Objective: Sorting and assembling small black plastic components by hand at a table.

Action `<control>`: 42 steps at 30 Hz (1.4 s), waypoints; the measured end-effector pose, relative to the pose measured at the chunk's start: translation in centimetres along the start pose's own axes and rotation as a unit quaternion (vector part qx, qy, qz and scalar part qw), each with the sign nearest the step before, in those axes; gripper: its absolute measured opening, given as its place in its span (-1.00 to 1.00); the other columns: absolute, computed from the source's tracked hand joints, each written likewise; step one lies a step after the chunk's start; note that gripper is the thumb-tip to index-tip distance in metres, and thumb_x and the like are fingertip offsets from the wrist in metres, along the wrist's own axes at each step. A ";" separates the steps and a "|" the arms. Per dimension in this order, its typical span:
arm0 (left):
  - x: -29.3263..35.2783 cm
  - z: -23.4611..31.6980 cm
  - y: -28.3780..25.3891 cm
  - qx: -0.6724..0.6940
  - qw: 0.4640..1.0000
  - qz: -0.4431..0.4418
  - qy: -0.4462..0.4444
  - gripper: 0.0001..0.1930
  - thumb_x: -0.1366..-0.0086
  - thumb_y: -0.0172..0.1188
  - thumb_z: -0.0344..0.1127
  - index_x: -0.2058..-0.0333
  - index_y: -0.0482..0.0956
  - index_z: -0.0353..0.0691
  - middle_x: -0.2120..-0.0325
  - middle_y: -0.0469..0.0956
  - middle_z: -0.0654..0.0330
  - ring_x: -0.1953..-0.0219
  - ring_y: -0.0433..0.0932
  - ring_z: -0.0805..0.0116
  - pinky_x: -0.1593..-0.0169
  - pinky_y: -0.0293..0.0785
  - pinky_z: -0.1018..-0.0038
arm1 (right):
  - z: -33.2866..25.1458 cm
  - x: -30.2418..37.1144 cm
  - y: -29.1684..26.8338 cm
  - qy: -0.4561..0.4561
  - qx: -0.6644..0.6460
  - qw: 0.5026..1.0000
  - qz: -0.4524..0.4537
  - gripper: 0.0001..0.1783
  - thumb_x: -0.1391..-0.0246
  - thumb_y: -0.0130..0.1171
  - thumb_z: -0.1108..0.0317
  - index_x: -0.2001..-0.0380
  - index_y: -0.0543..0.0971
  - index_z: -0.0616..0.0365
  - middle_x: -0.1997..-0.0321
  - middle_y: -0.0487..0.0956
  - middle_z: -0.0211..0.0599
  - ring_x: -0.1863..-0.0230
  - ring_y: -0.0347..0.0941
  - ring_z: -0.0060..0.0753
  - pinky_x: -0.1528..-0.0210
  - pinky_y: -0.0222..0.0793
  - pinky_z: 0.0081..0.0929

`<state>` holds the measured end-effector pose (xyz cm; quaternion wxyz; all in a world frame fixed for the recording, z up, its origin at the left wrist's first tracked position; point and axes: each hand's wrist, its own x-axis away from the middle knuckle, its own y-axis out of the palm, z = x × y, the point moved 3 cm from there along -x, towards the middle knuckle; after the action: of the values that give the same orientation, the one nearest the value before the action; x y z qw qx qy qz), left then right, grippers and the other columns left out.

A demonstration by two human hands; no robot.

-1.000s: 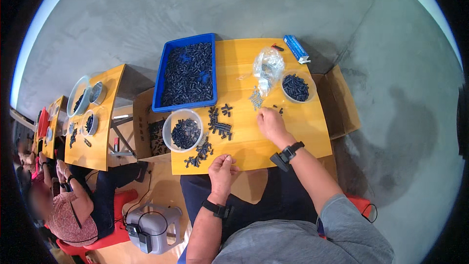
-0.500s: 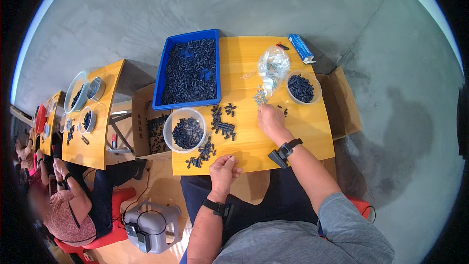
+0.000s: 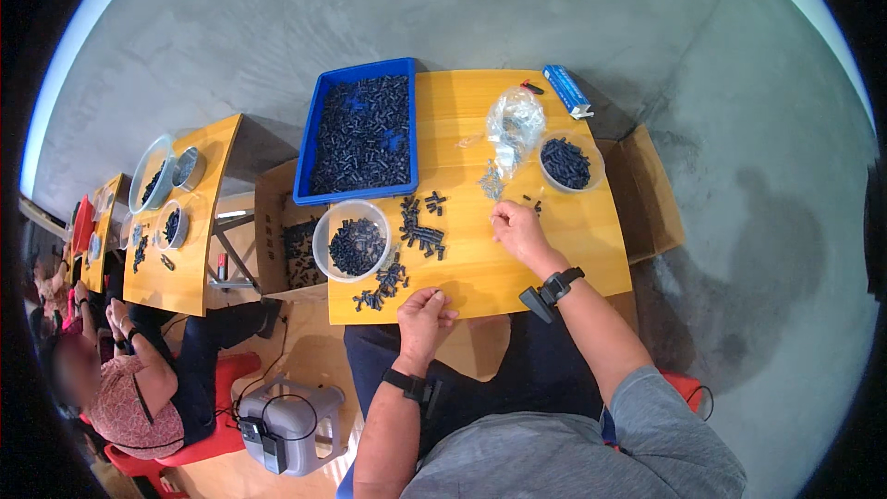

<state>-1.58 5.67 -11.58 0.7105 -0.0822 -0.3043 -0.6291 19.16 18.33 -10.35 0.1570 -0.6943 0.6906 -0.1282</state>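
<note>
Since small silver pieces [image 3: 491, 183] lie just beyond the fingers of the right hand [image 3: 524, 235], and black pieces [image 3: 422, 237] beyond the left hand [image 3: 422, 323], both seem placed for easy reach; whether either hand's bunched fingers grasp anything, I cannot tell.

A mottled grey surface [image 3: 554, 0], wall or floor unclear, fills the upper and right areas, crossed by a faint diagonal seam and darkened by a broad soft shadow [image 3: 767, 249] at right. Pale bluish-white strips curve along both upper rims. A yellow table [image 3: 448, 129] stands centrally; a second yellow table [image 3: 194, 268] sits left on metal legs [image 3: 228, 249]. Below, a grey plastic stool [image 3: 305, 409] rests on tan flooring [image 3: 307, 342] beside a red seat [image 3: 238, 367].
</note>
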 end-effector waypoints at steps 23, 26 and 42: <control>-0.3 0.0 0.0 0.009 1.000 0.002 0.008 -0.87 -0.24 0.12 -0.41 0.27 0.50 -0.34 0.47 0.55 0.20 0.59 0.56 0.45 0.53 0.47 0.61 | 0.4 0.2 -0.9 -0.121 0.213 0.969 0.002 -0.83 0.09 0.09 0.52 0.34 0.50 0.27 0.36 0.51 0.05 0.25 0.44 0.12 0.21 0.36 -0.10; -0.3 0.1 0.0 0.006 1.000 0.012 0.008 -0.87 -0.24 0.12 -0.42 0.27 0.51 -0.34 0.46 0.55 0.18 0.59 0.56 0.44 0.54 0.46 0.62 | 0.1 0.1 -0.8 -0.104 0.208 0.972 -0.014 -0.85 0.07 0.09 0.51 0.35 0.50 0.26 0.35 0.51 0.05 0.24 0.44 0.12 0.22 0.35 -0.08; -0.5 -0.3 -0.2 -0.011 1.000 0.007 -0.004 -0.86 -0.24 0.12 -0.42 0.26 0.52 -0.34 0.46 0.56 0.20 0.59 0.57 0.45 0.55 0.44 0.65 | -3.0 -2.9 4.0 -0.165 0.307 0.937 -0.040 -0.88 -0.02 0.04 0.39 0.49 0.49 0.22 0.44 0.47 -0.01 0.34 0.45 0.09 0.27 0.37 -0.07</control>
<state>-1.63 5.86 -12.15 0.7130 -0.0943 -0.2995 -0.6269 14.27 21.10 -9.06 0.4689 -0.6506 0.5539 -0.2236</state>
